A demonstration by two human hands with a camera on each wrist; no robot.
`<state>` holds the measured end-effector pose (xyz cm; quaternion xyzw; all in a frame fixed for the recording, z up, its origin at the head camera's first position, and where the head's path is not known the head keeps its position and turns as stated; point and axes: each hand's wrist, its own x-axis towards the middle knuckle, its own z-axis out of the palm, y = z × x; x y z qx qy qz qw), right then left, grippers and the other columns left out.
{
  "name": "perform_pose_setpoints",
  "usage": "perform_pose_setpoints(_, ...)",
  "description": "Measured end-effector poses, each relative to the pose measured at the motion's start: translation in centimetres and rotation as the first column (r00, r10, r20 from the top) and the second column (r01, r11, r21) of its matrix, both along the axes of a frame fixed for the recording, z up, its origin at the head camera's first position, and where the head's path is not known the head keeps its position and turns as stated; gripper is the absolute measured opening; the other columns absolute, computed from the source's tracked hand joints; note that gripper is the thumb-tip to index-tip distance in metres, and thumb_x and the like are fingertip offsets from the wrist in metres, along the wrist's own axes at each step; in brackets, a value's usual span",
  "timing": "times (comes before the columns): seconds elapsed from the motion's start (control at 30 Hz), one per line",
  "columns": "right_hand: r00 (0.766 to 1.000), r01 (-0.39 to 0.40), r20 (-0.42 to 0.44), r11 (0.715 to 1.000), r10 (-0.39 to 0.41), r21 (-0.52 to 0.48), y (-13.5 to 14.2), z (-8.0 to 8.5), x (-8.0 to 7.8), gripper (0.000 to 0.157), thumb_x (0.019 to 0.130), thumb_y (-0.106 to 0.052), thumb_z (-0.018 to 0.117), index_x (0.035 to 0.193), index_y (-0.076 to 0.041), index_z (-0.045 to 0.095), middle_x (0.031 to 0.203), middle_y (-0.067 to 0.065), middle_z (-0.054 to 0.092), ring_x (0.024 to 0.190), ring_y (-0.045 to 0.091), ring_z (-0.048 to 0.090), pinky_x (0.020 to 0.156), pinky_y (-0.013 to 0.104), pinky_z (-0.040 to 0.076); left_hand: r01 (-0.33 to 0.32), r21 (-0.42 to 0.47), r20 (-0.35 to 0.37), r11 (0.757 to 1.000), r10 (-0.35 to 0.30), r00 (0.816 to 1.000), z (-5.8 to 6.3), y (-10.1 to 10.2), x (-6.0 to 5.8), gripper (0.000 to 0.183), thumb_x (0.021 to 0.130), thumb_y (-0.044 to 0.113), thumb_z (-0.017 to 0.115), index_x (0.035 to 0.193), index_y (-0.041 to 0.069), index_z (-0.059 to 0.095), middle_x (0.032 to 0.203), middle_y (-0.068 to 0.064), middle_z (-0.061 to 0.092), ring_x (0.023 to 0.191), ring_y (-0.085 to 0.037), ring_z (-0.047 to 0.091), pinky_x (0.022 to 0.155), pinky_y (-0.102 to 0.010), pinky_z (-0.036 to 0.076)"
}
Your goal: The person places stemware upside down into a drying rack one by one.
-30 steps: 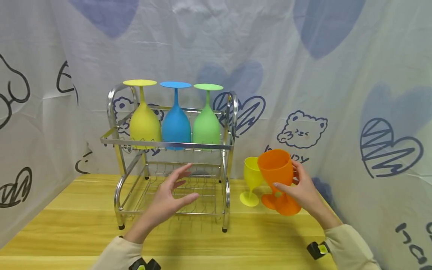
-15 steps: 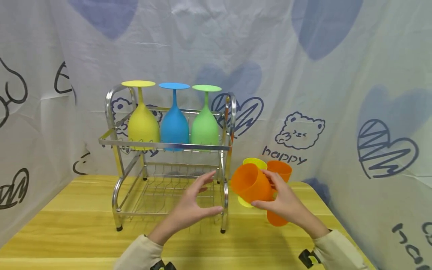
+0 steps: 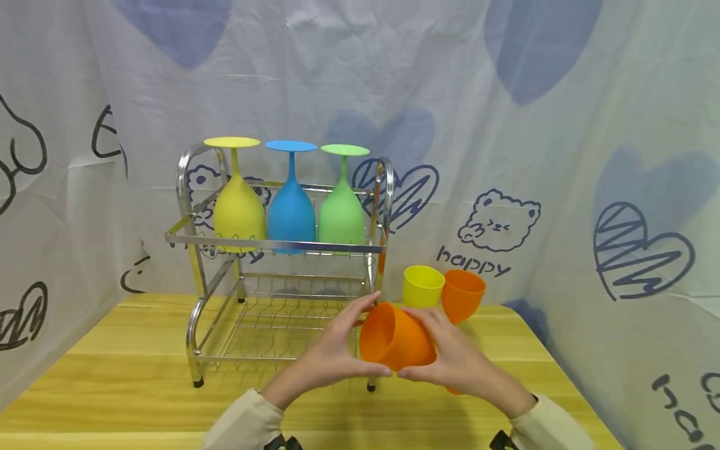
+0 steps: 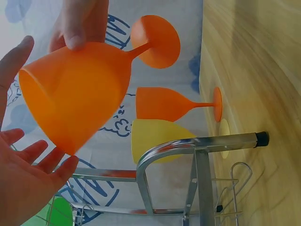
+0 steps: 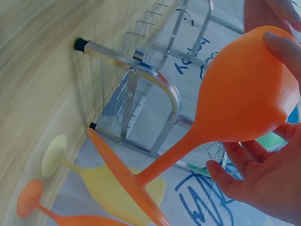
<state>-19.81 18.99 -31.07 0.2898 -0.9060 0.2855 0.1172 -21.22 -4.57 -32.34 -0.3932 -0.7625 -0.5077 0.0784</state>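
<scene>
Near the front right corner of a two-tier metal dish rack [image 3: 275, 244], raised off the counter [image 3: 140, 400], is the orange goblet [image 3: 413, 340] I have in my right hand [image 3: 450, 356]. It is tilted, mouth to the left, and my right fingers and thumb are clamped on its bowl. My left hand [image 3: 337, 350] is spread at the rim, thumb and fingers well apart; I can't tell whether the fingertips bear any weight.

I judge the likeliest trouble is a drop: if my right grip loosened now, the left might not catch the smooth bowl. Swinging the goblet leftward could knock it on the rack's corner leg [image 4: 225, 142]. Swinging its foot [image 5: 124, 176] back could tip the upright yellow goblet [image 3: 423, 287] or the upright orange goblet [image 3: 462, 294] behind it.

Along the top tier, the front rail is an edge to lift over, with upturned yellow [image 3: 240, 209], blue [image 3: 291, 212] and green [image 3: 342, 212] goblets side by side behind it. My easiest room seems to be toward me, over the bare wood; rightward, the counter's edge limits me.
</scene>
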Motion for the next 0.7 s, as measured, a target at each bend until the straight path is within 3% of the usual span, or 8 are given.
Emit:
perform_pose_setpoints(0.37, 0.998, -0.011, -0.058, 0.998, 0.014, 0.063, -0.59, -0.26, 0.53, 0.082, 0.071, -0.039, 0.085, 0.139, -0.011, 0.048, 0.122, 0.006, 0.052, 0.099, 0.02, 0.054, 0.078, 0.036, 0.054, -0.015, -0.1, -0.077, 0.995, 0.007, 0.997, -0.08, -0.32, -0.09, 0.086, 0.07, 0.025, 0.088, 0.144, 0.013, 0.045, 0.142, -0.008, 0.045, 0.119, -0.029, 0.048, 0.091, -0.041, 0.051)
perform_pose_setpoints(0.57, 0.997, -0.005, -0.075, 0.997, 0.011, 0.082, -0.7, -0.28, 0.68, 0.081, 0.072, -0.04, 0.085, 0.139, -0.013, 0.049, 0.121, 0.005, 0.052, 0.099, 0.019, 0.055, 0.078, 0.036, 0.054, -0.017, -0.093, -0.105, 0.996, 0.007, 0.994, -0.25, -0.42, -0.09, 0.081, 0.071, 0.023, 0.088, 0.141, 0.013, 0.048, 0.137, -0.008, 0.048, 0.115, -0.027, 0.051, 0.09, -0.037, 0.05)
perform_pose_setpoints(0.7, 0.991, 0.005, -0.131, 0.995, 0.009, 0.103, -0.8, -0.33, 0.71, 0.081, 0.071, -0.037, 0.086, 0.138, -0.011, 0.049, 0.121, 0.005, 0.053, 0.1, 0.02, 0.055, 0.081, 0.039, 0.054, -0.006, -0.067, -0.123, 0.998, -0.002, 0.992, -0.3, -0.42, -0.04, 0.078, 0.071, 0.019, 0.087, 0.139, 0.01, 0.049, 0.138, -0.009, 0.049, 0.116, -0.027, 0.052, 0.092, -0.037, 0.05)
